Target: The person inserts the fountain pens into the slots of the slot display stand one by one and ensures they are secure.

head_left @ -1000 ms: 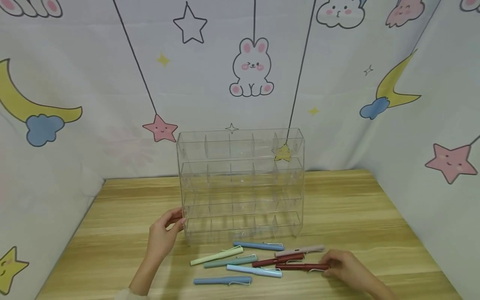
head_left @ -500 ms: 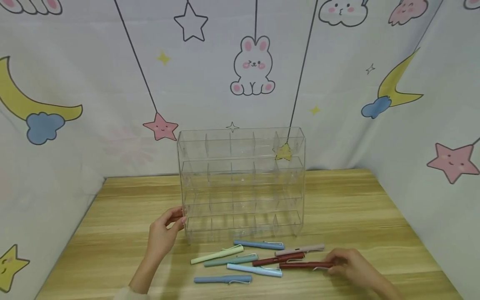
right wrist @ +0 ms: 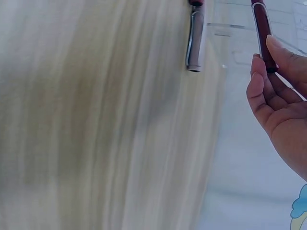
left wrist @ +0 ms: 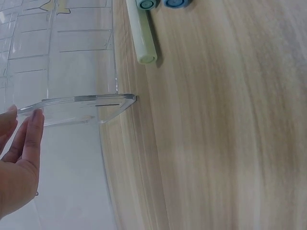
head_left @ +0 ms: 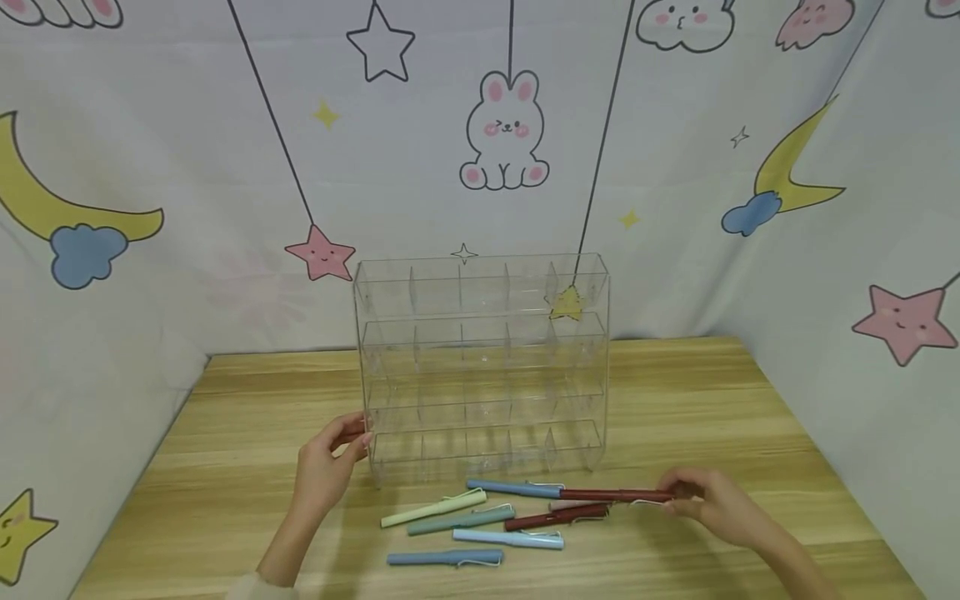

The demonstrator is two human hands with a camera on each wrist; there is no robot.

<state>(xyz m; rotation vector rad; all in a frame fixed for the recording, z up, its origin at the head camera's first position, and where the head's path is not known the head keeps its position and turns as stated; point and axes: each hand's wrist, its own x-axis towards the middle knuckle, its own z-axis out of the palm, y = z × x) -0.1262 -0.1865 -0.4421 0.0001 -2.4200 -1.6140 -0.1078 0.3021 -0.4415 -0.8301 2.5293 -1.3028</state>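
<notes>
A clear acrylic organizer (head_left: 483, 343) with several rows of small compartments stands upright on the table. My left hand (head_left: 326, 462) pinches its left side panel (left wrist: 81, 99) between thumb and fingers, low down. My right hand (head_left: 712, 504) pinches a dark red pen (head_left: 611, 495) near its clip end, raised off the table. In the right wrist view that pen (right wrist: 263, 33) points away from the thumb and fingertips. Beneath it in the head view, a pale pink pen (head_left: 557, 505) is mostly hidden. A second dark red pen (head_left: 555, 518) lies beside that one.
Before the organizer lie a blue pen (head_left: 513, 488), a pale yellow pen (head_left: 435, 508), a green pen (head_left: 459, 522), a light blue pen (head_left: 506, 540) and another blue pen (head_left: 442, 558). A printed white curtain (head_left: 420, 183) surrounds the wooden table (head_left: 697, 417).
My right hand has lifted the dark red pen off the table and moved it slightly right and toward the organizer. My left hand has stayed at the side panel.
</notes>
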